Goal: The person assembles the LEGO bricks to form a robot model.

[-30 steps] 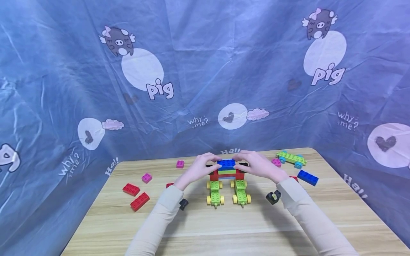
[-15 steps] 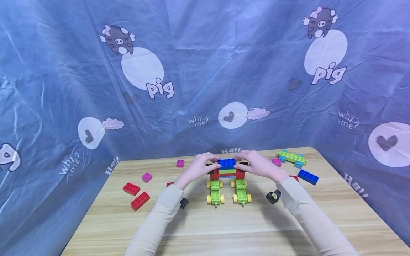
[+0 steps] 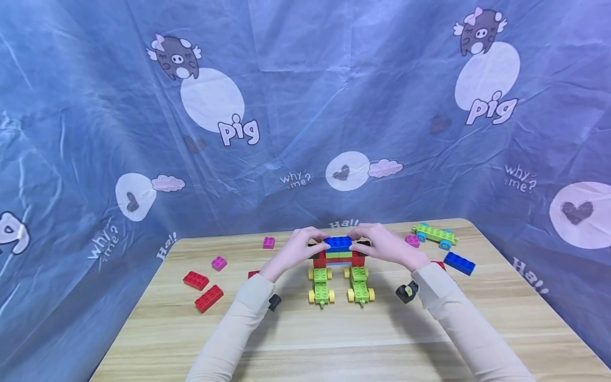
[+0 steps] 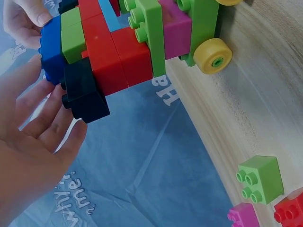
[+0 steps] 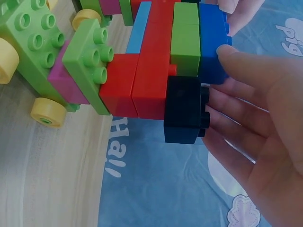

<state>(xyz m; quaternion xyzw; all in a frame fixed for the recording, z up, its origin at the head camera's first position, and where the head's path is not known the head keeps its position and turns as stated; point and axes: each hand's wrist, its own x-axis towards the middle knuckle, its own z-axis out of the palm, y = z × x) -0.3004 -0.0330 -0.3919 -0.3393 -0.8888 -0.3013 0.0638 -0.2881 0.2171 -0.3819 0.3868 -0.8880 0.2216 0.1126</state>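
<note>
Toward the far edge of the tabletop point(image 3: 334, 342), I see the left hand point(image 3: 302, 248) and right hand point(image 3: 383, 245), fingers clamped on opposite ends of a blue brick point(image 3: 338, 243) atop a block build point(image 3: 339, 260). Loose red bricks point(image 3: 196, 280) lie toward the left edge; pale wood stretches from the yellow wheels point(image 3: 331, 296) to the near edge. Behind, blue cloth point(image 3: 296, 95) reads "pig" and "why me?".

In the head view, the blue brick point(image 3: 338, 244) sits level on top of the multicoloured structure point(image 3: 339, 259), which stands on two green bases point(image 3: 321, 292) with yellow wheels point(image 3: 312, 296), at lower middle of the frame.
</note>
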